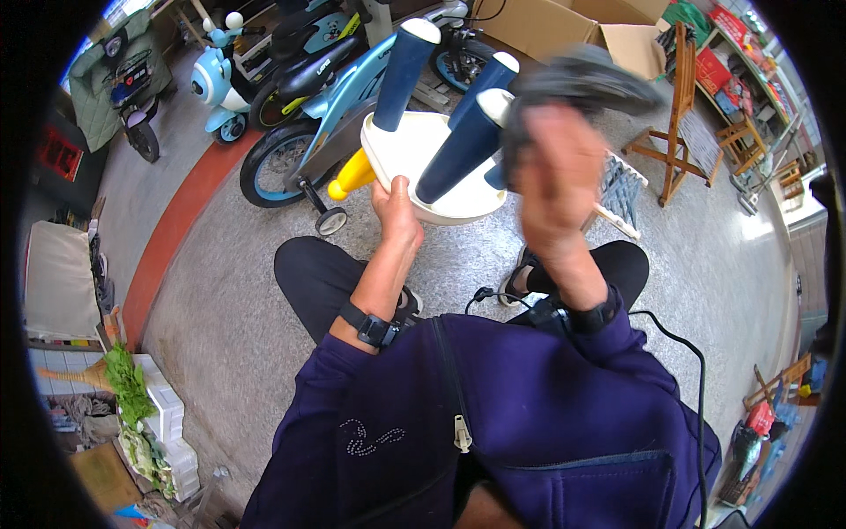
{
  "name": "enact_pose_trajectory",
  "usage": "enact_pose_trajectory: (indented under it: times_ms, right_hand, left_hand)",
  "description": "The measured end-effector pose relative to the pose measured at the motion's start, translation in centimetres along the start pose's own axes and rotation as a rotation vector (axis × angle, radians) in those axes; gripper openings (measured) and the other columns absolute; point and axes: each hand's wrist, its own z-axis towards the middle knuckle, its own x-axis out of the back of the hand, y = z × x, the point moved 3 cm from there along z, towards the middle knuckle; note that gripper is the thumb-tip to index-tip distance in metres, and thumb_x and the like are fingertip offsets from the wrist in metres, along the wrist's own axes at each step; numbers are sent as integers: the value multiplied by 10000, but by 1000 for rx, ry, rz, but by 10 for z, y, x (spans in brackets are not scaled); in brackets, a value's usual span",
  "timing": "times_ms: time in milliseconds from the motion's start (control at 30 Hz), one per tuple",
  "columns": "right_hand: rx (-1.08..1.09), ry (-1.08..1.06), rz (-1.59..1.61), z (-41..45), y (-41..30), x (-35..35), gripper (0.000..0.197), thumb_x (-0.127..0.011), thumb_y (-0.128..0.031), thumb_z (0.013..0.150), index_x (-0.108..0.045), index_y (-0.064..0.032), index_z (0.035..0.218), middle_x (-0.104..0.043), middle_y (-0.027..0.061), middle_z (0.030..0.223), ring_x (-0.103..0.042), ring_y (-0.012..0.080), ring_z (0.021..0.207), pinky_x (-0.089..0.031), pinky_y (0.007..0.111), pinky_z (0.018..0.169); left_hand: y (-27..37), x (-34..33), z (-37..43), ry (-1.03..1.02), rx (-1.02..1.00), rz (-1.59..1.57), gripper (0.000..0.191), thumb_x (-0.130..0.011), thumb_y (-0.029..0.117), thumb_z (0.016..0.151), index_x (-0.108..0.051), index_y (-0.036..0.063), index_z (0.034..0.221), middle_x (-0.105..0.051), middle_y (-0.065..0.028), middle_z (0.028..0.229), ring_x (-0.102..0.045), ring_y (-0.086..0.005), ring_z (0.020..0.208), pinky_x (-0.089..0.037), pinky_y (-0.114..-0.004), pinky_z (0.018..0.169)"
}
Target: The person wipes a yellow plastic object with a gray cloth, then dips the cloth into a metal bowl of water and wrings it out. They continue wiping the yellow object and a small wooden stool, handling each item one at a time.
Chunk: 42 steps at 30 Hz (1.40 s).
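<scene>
My left hand (398, 215) grips the near rim of a white plastic stool (423, 142), turned over with its dark blue legs (459, 155) pointing up and away. The legs have white caps at their ends. A yellow knobbed plastic part (352, 173) sticks out beside the stool's left edge. My right hand (562, 172) is raised at the stool's right side, blurred by motion. Against its fingers is a black, blurred object (588, 82), which looks like a shoe or a rubber item; its kind is not clear. The right fingers are partly hidden behind it.
Beyond the stool stand a blue child's bicycle (281, 162) with a training wheel and a light blue ride-on scooter (215, 86). An open cardboard box (548, 26), a wooden folding chair (677, 125) and a small woven stool (621, 192) lie ahead and right. A black cable (697, 370) runs at my right.
</scene>
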Motion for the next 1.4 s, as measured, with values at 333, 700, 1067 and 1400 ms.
enact_pose_trajectory:
  times_ms: [333, 700, 1067, 1400]
  right_hand:
    - [-14, -631, 353, -119, -6, -82, 418, -588, 51, 634, -650, -101, 1019, -623, 47, 1035, -555, 292, 933, -499, 349, 775]
    - [-130, 10, -119, -17, 95, -7, 315, -516, 31, 786, -605, -35, 1080, -615, 118, 1031, -567, 257, 930, -427, 325, 865]
    - [-34, -490, 120, -132, 91, -66, 316, -590, 39, 648, -636, -79, 938, -626, 56, 937, -557, 291, 899, -495, 364, 761]
    - [-853, 112, 827, -29, 135, -20, 611, -701, -194, 753, -425, -7, 1265, -583, 100, 1071, -575, 162, 923, -467, 281, 848]
  left_hand:
    - [-10, 23, 15, 103, 65, -70, 308, -463, 54, 834, -448, -31, 1130, -551, -133, 1071, -591, -232, 926, -499, -336, 798]
    - [7, 28, 6, 10, 140, -11, 371, -429, 17, 777, -451, -18, 1145, -531, -120, 1116, -526, -217, 1053, -423, -346, 923]
    - [33, 25, 11, -32, 26, 70, 390, -431, -5, 755, -440, -18, 1145, -529, -115, 1093, -525, -206, 1024, -423, -332, 911]
    - [18, 40, 11, -28, 224, -29, 326, -394, -10, 813, -454, -14, 1133, -538, -101, 1086, -542, -210, 990, -447, -352, 888]
